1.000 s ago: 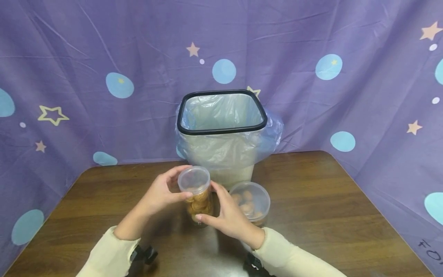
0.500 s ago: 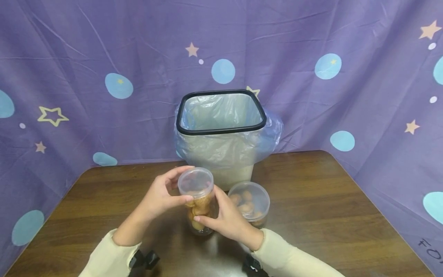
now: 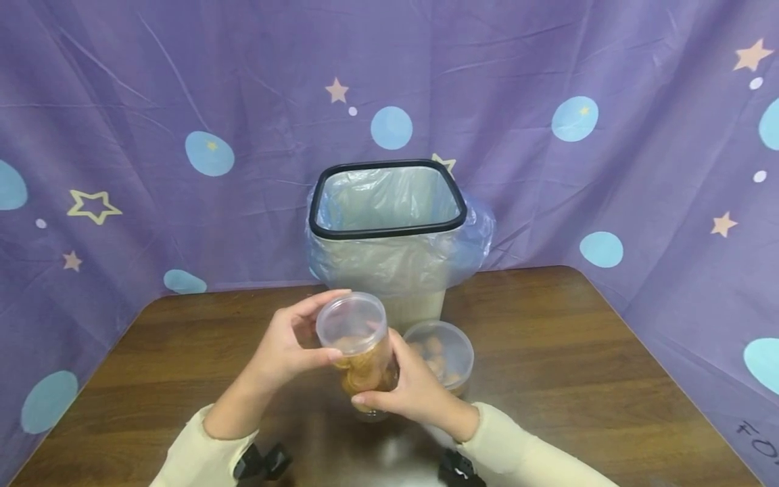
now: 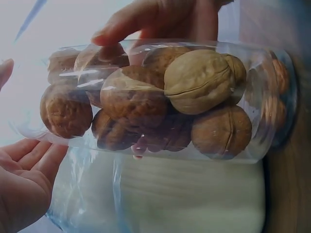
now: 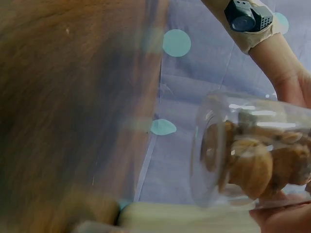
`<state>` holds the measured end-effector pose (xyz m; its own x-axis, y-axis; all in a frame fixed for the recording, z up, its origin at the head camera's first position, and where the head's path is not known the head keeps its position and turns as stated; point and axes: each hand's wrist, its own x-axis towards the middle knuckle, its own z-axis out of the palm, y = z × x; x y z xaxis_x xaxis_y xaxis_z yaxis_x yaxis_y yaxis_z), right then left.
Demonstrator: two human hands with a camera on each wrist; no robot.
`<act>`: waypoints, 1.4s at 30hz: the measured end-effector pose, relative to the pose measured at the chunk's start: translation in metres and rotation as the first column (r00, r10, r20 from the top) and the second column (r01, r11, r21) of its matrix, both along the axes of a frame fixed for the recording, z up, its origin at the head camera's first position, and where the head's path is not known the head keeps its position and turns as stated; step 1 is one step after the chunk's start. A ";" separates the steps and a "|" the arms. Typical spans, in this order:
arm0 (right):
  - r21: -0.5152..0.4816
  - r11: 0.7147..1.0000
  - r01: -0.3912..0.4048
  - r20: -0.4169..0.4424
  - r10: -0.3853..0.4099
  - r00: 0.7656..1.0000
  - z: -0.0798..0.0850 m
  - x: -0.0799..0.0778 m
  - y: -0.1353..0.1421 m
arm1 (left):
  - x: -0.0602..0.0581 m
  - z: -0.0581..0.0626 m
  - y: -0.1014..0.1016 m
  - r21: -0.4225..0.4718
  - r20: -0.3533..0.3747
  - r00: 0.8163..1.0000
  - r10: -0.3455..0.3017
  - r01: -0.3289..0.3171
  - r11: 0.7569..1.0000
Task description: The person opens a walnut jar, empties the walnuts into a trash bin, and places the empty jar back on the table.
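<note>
A clear plastic jar full of walnuts stands slightly tilted between both hands, near the middle of the table in the head view. My left hand holds its top, thumb and fingers around the clear lid. Lower down, my right hand grips the jar's side. The jar's base appears raised off the tabletop in the right wrist view. Just behind my right hand sits a second, wider lidded tub with brown nut-like pieces inside, partly hidden by that hand.
A pale waste bin with a black rim and a bluish plastic liner stands at the back of the brown wooden table. Behind the table hangs a purple patterned curtain.
Both hands have shifted a little to the right with the walnut jar, which sits nearer my view and leans more. The tub and bin have stayed in place.
</note>
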<state>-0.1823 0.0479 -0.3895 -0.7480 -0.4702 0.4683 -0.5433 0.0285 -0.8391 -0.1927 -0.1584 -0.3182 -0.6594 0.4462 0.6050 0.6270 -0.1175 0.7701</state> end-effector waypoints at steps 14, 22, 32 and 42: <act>0.077 0.996 0.036 -0.110 -0.027 0.994 0.006 -0.003 0.026 | 0.001 0.001 0.011 0.114 0.030 0.991 -0.133 0.129 0.985; 0.163 0.984 0.068 -0.154 -0.043 0.987 0.016 -0.006 0.046 | 0.001 -0.005 0.012 0.132 0.089 0.981 -0.175 0.162 0.978; 0.243 0.969 0.043 -0.198 0.006 0.980 0.031 -0.014 0.072 | 0.005 -0.007 0.023 0.136 0.097 0.985 -0.139 0.126 0.983; 0.283 0.959 -0.003 -0.171 0.054 0.984 0.040 -0.019 0.085 | 0.005 -0.008 0.026 0.136 0.124 0.982 -0.139 0.122 0.983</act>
